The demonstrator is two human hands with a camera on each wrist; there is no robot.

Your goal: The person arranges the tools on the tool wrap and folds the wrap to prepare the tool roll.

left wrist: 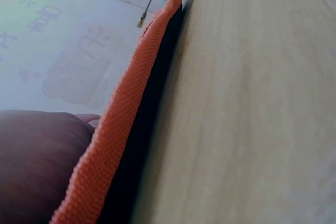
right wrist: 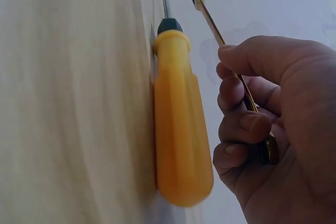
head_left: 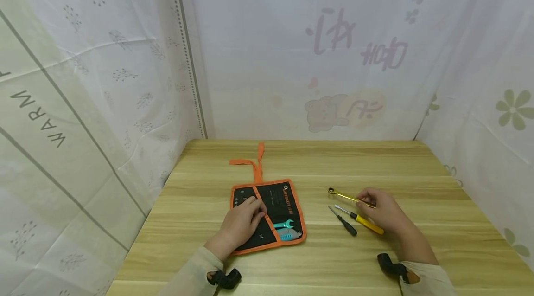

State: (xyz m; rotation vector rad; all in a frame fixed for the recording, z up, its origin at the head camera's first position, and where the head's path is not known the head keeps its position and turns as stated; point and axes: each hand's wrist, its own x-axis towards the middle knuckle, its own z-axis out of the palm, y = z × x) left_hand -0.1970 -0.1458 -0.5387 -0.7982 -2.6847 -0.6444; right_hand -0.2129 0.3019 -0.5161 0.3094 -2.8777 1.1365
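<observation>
A gold ratchet wrench (right wrist: 212, 27) is held in the curled fingers of my right hand (head_left: 380, 208), its ring end pointing away toward the pouch side. Beneath that hand lies a screwdriver with a yellow handle (right wrist: 181, 129), and beside it a smaller black-handled screwdriver (head_left: 347, 226). My left hand (head_left: 244, 222) lies over a black tool pouch (head_left: 273, 194) with orange trim, thumb and forefinger bent together at the pocket's orange edge. A teal open-end wrench (head_left: 285, 224) and a grey-and-teal tool (head_left: 288, 234) stick out of its pockets. The left fingertips are hidden in the left wrist view.
Orange tie straps (head_left: 257, 166) trail from the pouch toward the back of the wooden table (head_left: 333, 161). Printed curtains (head_left: 267, 54) hang behind the table and along both sides. Each wrist carries a black camera mount (head_left: 228, 279).
</observation>
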